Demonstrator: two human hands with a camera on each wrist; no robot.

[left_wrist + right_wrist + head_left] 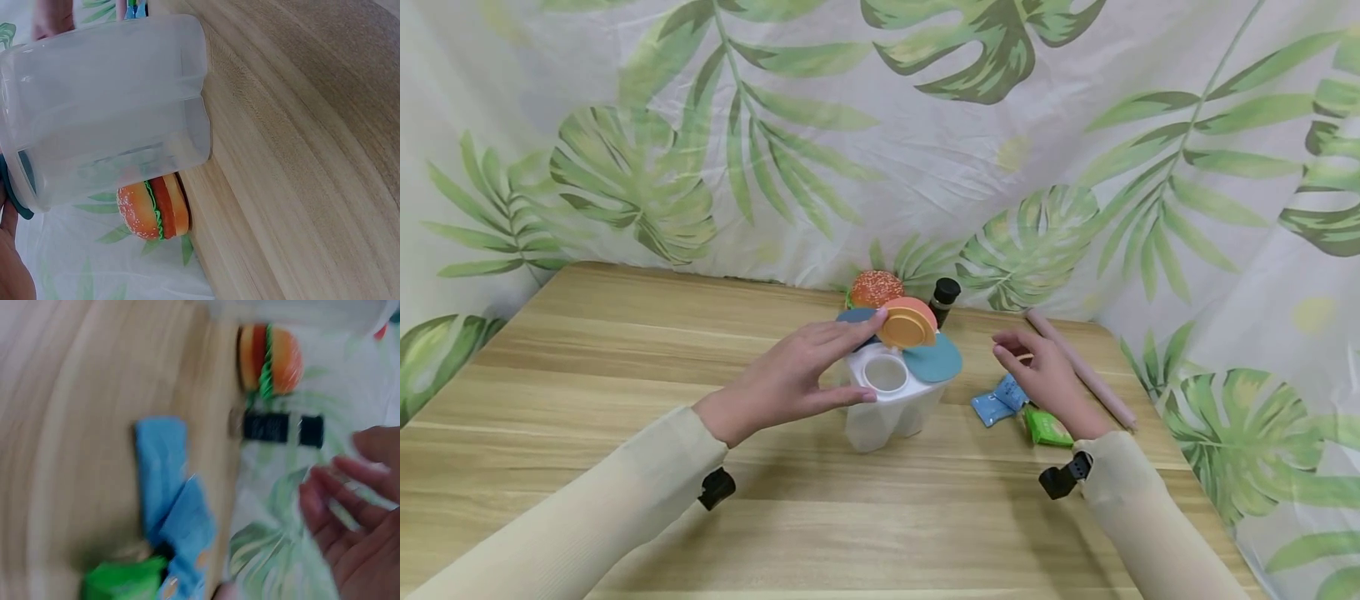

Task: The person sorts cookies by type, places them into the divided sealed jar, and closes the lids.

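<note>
A translucent plastic container [891, 421] with a white top stands on the table. Its round opening [885, 375] is uncovered. Of its coloured flaps, the orange one [907, 327] is raised, while the teal flap [934, 358] and dark blue flap [857, 316] lie lower. My left hand [790, 371] reaches across the container's top from the left. Its fingers are nearly straight, with the fingertips at the orange flap and the thumb by the front rim. To the right, my right hand [1041, 371] hovers above blue packets [995, 407], fingers loosely bent and nothing visible in them.
Behind the container are a toy hamburger [877, 288] and a black-capped bottle [945, 298]. A green packet [1048, 427] lies below the right hand. A pinkish rod [1086, 371] lies along the table's right side. A leaf-patterned cloth [820, 167] hangs behind the table.
</note>
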